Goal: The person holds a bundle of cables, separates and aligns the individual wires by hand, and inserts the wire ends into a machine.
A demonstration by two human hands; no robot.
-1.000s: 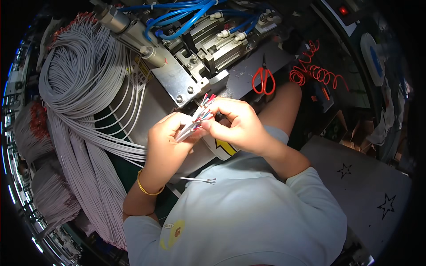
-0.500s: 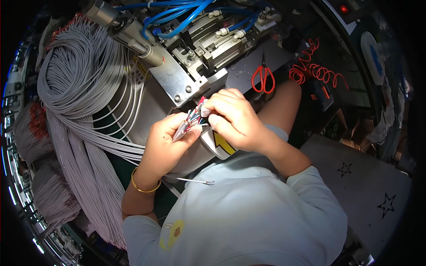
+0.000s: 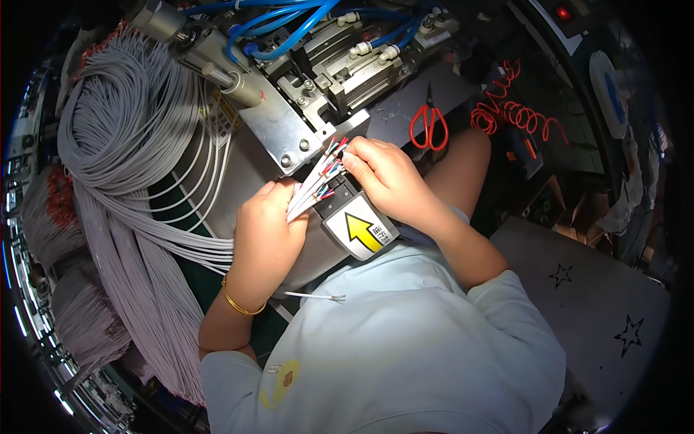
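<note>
My left hand is closed round a bunch of grey cables whose stripped ends fan out toward the upper right. Thin red, blue, green and white wires stick out of those ends. At the tips, the fingers of my right hand are pinched on some of the coloured wires; exactly which ones is hidden. Just above both hands is the metal block of a pneumatic machine. Below the wires sits a white machine cover with a yellow arrow.
Large coils of grey cable hang at the left. Red-handled scissors lie at the upper right, near a coiled red air hose. Blue tubes run over the machine. One loose cable lies by my shirt.
My left hand has shifted slightly left and down, and the cable ends are now spread and more exposed. My right hand has moved a little, uncovering the arrow cover.
</note>
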